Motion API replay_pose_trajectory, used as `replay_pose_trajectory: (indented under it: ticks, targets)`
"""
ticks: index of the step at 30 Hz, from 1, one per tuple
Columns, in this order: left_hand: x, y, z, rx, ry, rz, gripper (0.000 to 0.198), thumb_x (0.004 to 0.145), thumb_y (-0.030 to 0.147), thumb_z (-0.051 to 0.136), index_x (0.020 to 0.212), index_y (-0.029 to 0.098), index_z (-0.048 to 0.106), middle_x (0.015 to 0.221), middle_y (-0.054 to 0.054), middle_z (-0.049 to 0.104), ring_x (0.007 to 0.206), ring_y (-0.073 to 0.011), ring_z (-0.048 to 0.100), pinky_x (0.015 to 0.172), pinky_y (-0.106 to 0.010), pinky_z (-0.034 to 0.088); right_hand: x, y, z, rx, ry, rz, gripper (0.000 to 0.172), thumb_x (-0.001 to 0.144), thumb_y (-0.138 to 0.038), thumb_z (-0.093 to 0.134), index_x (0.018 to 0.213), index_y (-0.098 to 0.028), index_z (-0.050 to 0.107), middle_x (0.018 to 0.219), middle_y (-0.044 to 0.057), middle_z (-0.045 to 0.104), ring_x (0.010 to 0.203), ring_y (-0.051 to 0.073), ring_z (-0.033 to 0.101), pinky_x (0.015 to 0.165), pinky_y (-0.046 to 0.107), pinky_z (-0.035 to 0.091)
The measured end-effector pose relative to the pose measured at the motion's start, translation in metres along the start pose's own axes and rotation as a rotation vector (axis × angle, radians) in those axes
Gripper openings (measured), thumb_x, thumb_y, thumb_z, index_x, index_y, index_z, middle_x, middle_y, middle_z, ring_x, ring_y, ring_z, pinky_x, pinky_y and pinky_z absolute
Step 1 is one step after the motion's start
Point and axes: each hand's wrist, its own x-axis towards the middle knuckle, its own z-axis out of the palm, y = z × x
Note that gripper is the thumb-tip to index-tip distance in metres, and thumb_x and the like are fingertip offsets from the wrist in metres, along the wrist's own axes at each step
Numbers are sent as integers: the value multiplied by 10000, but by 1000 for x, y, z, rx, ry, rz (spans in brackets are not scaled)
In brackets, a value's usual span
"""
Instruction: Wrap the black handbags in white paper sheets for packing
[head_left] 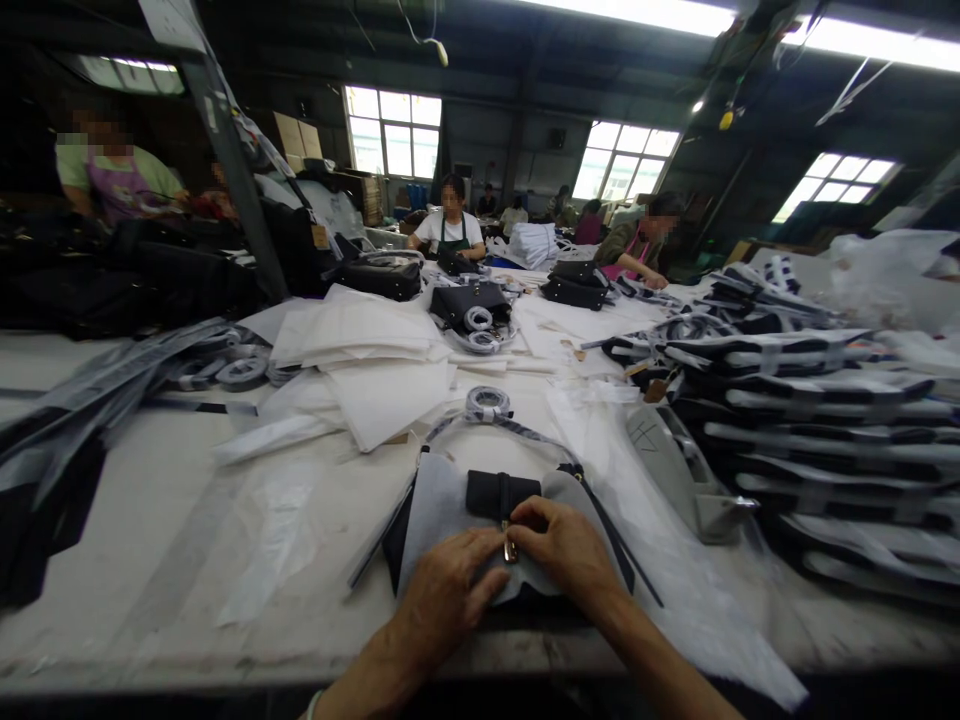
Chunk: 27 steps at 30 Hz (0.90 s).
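A black handbag [504, 493] lies flat at the table's front edge, its front partly covered by pale grey protective sheet [433, 500]. A small gold-coloured metal clasp [511, 550] hangs below its black closure tab. My right hand [566, 545] has thumb and fingers pinched on the upper part of this clasp. From the other side, my left hand [456, 578] rests on the bag, fingers stretched toward the clasp and thumb apart. Its fingertips touch or nearly touch the metal. Above the bag, the wrapped handle [536, 432] arches beside a coiled, wrapped strap [487, 402].
Wrapped black bag pieces [817, 435] are stacked high at right, beside a grey tape dispenser [667, 460]. White sheets [390, 390] lie behind on the left. Clear plastic film [667, 570] spreads to the right. More handbags [469, 303] and several people are across the table.
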Motion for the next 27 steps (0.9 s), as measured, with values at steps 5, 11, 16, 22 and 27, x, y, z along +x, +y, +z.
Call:
replay_pose_trajectory:
  ticks: [5,11,16,22,27]
  targets:
    - [-5,-2,-1,35,30,177,265,1012,208,444,1234,216,588,1171,-67,711,1063,-195,684,1037,-417,519,4,-6,-1,-67,-15,50,79,773,-325,683,804,-282,742,793,-34,761,777,183,698,638,274,400]
    - [-5,0,3,144,1,152,274,1001,237,458,1240,174,577,1057,-78,733,940,-229,710,948,-454,575,8,-8,3,-96,-16,66,88,750,-299,703,823,-250,693,756,-39,736,732,163,669,600,260,354]
    - [-8,1,5,182,27,102,266,973,211,495,1213,187,606,1060,-86,718,949,-229,698,884,-407,602,14,-4,2,-13,-63,33,124,711,-256,730,816,-221,673,722,-26,709,679,154,634,576,246,352]
    - [-11,-2,9,193,-18,141,314,930,128,504,1226,169,600,1283,-109,663,1163,-248,644,1004,-438,550,18,6,5,11,-69,-1,93,714,-273,720,749,-206,666,693,-16,694,661,151,612,574,240,356]
    - [-1,5,5,146,-150,-17,348,853,90,611,1181,207,625,1263,-56,678,1144,-231,651,1075,-448,488,21,11,12,51,-87,-23,63,725,-229,685,781,-202,680,728,-15,708,682,145,621,590,228,381]
